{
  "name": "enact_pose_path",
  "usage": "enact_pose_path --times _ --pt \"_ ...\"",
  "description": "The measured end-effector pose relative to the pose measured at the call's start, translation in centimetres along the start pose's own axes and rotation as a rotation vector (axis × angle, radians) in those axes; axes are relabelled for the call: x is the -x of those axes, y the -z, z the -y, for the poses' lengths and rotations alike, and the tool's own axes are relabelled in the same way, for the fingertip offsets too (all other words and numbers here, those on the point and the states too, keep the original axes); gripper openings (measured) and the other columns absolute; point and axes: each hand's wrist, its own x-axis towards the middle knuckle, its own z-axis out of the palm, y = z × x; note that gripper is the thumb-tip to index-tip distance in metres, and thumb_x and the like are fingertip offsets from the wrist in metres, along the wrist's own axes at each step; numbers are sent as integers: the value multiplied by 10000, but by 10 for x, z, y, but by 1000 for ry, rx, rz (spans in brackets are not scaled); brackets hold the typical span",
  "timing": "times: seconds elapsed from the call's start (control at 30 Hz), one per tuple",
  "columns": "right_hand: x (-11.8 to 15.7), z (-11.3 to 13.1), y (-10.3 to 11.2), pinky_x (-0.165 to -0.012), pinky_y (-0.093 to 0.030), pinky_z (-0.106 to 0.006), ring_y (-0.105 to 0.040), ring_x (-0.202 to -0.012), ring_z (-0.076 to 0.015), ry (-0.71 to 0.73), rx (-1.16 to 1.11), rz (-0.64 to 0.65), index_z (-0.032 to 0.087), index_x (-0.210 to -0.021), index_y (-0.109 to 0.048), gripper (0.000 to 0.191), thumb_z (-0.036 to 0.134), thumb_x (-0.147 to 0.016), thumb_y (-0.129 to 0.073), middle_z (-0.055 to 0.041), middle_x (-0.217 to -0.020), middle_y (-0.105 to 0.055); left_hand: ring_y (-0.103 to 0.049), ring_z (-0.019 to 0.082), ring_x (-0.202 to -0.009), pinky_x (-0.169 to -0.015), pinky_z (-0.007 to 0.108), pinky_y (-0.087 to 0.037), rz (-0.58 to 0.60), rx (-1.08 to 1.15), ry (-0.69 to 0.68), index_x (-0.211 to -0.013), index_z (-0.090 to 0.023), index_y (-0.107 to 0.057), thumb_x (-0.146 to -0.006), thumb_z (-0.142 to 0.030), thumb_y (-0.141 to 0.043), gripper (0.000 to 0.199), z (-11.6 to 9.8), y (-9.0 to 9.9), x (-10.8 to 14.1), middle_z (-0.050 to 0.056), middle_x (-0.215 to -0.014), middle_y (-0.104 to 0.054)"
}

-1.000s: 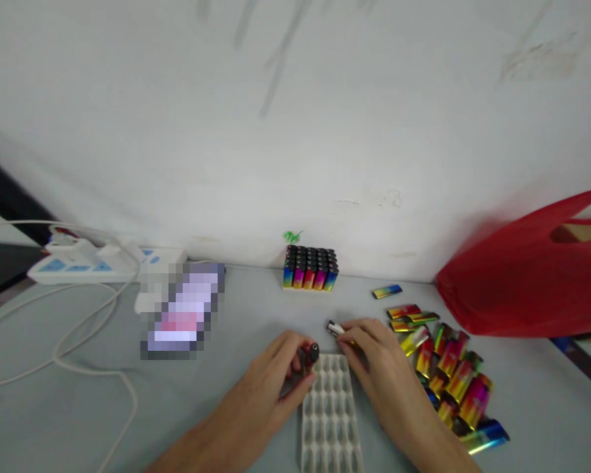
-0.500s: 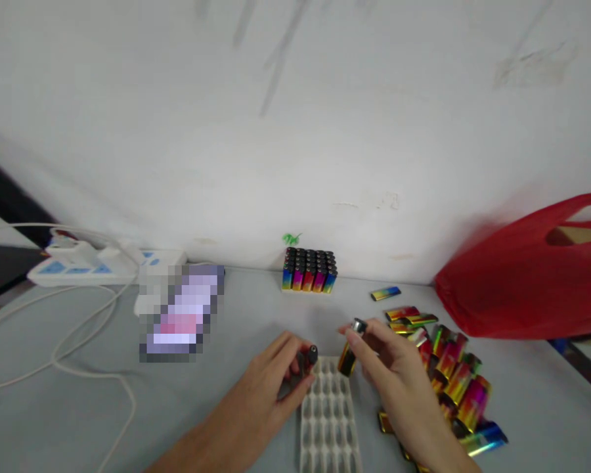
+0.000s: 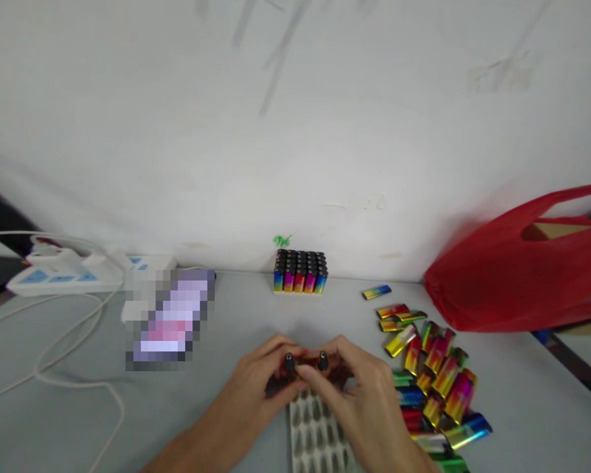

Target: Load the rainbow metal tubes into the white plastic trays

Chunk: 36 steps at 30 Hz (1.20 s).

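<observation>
Left hand (image 3: 259, 378) pinching lighter (image 3: 289, 360); right hand (image 3: 367, 384) pinching second lighter (image 3: 323, 359). Black ends up, at 12 o'clock end of tray (image 3: 298, 453). Best handling, probably: light fingertip grip, bodies parallel, tops level. Loose lighters (image 3: 447, 378) at 3 o'clock.

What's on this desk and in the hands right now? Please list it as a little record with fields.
Left hand: holds a black-topped lighter
Right hand: beside the left, holding a second black-topped lighter
White tray: pocketed, partly hidden under the hands
Standing lighters: upright in rows near the wall
Loose lighters: lying in a pile, right
Far right: red bag
Left side: power strip, cables, pixelated device
</observation>
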Motion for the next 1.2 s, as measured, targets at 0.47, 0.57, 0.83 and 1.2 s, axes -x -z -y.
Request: enact_pose_path --times 0.47,0.57,0.83,1.2 --pt "0 -4 15 -862 -536 -354 -711 -938 -230 144 172 40 276 -1347 -626 296 439 -1100 -629 -6 -993 -732 -679 200 -877 -798 280 -505 -12 -46 18 -1050 -223 -767 -1017 -243 -754 40 1 0 2 19 -999 -724" --pt "-11 -17 28 -978 -523 -474 -697 -1070 -314 140 474 -260 227 -1271 -656 264 406 -1129 -524 -103 -1107 -747 -648 187 -831 -760 273 -478 -25 -82 49 -1019 -214 -734 -1009 -237 -760 37 0 -1 2 2 -951 -694" --pt "-32 -62 76 -933 -499 -628 -661 -1130 -517 -125 1327 -443 36 -1374 -662 551 489 -1116 -480 -369 -1313 -683 -638 192 -841 -769 287 -464 -1 -101 60 -1001 -208 -705 -1033 -264 -718 65 1 -1 4 13 -973 -691" --pt "-44 -82 91 -988 -497 -666 -637 -1183 -513 -297 1112 -408 84 -1415 -667 571 510 -1036 -651 -281 -1216 -643 -641 208 -860 -770 298 -469 10 -118 52 -975 -209 -691 -1042 -276 -692 94 -3 -1 2 27 -972 -680"
